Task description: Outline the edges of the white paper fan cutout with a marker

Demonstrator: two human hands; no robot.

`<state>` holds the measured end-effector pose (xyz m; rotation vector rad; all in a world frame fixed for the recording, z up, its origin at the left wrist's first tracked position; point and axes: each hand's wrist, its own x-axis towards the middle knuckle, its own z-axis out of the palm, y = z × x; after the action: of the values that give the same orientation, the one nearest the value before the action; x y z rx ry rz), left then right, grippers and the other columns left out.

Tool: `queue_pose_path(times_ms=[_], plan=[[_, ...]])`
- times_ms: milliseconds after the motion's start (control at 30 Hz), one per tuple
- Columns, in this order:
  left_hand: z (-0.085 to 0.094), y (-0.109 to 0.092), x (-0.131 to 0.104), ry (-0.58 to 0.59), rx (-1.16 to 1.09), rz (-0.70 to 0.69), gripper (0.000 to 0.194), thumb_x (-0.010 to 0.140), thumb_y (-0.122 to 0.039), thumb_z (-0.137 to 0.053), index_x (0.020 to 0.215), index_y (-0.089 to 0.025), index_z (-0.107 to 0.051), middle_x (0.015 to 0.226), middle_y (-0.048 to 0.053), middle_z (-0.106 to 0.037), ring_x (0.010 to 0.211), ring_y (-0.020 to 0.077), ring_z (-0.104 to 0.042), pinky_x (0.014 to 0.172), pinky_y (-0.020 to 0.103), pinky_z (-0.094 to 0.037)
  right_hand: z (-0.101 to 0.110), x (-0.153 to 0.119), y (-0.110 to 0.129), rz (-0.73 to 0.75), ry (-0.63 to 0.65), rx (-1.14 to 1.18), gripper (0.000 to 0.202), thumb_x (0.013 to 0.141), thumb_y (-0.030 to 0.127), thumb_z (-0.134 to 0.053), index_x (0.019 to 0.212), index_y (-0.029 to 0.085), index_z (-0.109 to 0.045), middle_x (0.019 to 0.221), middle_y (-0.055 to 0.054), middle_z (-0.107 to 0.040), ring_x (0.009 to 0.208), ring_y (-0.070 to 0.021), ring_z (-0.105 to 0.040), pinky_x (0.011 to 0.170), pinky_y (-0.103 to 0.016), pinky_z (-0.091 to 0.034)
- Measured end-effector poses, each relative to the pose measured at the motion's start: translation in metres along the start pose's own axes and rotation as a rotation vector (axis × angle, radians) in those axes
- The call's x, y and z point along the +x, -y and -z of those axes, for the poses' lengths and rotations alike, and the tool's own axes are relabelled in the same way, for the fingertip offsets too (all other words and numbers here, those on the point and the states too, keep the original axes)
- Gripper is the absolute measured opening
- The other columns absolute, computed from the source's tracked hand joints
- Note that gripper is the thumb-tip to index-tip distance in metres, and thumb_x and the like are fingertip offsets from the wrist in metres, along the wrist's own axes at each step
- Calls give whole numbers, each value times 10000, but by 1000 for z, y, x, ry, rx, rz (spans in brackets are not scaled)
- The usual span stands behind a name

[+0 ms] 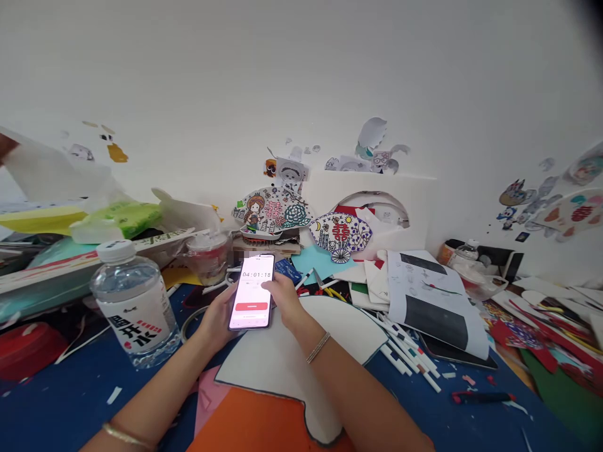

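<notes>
A phone point(251, 300) is held upright near the middle of the view, its lit screen showing 04:01:18 and a red button. My left hand point(219, 317) grips its left edge. On the right side, my right hand point(285, 298) is closed against the phone's edge, the thumb over the screen. Below my forearms lies a large white cutout point(264, 361) with a dark outline, partly over orange paper point(249, 420). Behind the phone stand two decorated cutouts, one with a girl point(271, 213) and one with a wheel-like base point(340, 235).
A water bottle point(136, 307) stands at the left beside a red object point(31, 348). Right of the white cutout are several white sticks point(409, 351), a printed sheet point(436, 301) and a dark red pen point(483, 397). Paper scraps lie on the blue surface point(452, 427).
</notes>
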<state>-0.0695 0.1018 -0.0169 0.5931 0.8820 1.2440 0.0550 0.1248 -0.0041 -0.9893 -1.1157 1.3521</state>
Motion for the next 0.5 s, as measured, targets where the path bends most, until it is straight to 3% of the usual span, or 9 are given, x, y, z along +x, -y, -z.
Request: queue_pose_path(times_ms=[267,500], plan=[[-3,0,-2,-3,5,-15,368,845,-263,-495,1167,-101,-566,684,80,-736,576,260,-696,473,348,-566,-2,-1,-3,25,-1,36,207,629,66,-551,796,165,-624,870,-49,-731,800,-207,-674,725,-299,-503],[-2,0,-1,-25,2,-17,353,832,-262,-525,1142,-100,-571,698,87,-736,597,259,-699,498,346,-571,2,4,-6,20,-15,28,116,658,151,-557,735,163,-642,784,-32,-719,762,-207,-658,626,-264,-489]])
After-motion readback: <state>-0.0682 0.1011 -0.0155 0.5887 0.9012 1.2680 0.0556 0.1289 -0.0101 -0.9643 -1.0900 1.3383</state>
